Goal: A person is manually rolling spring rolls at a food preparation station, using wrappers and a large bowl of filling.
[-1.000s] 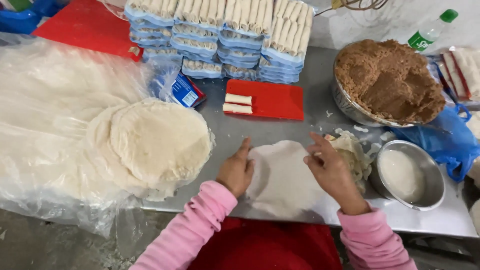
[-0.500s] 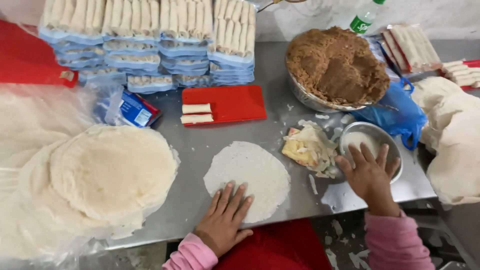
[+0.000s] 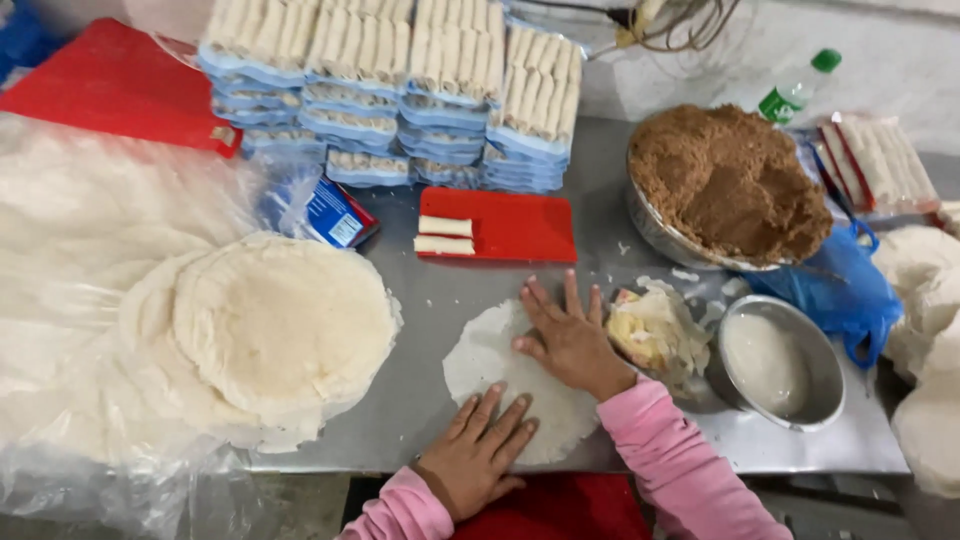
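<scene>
A thin round white wrapper lies flat on the metal table in front of me. My left hand rests palm down on its near edge, fingers spread. On the wrapper's far right part, my right hand presses flat with the fingers apart. Neither hand holds anything. Both sleeves are pink.
A stack of round wrappers sits on clear plastic at left. A red tray holds two finished rolls. Behind it stand stacked blue trays of rolls. A big bowl of brown filling, a small metal bowl of white paste and torn scraps lie at right.
My right hand has come back from the small metal bowl onto the wrapper. My left hand stays on the wrapper's near edge. The view has shifted slightly.
</scene>
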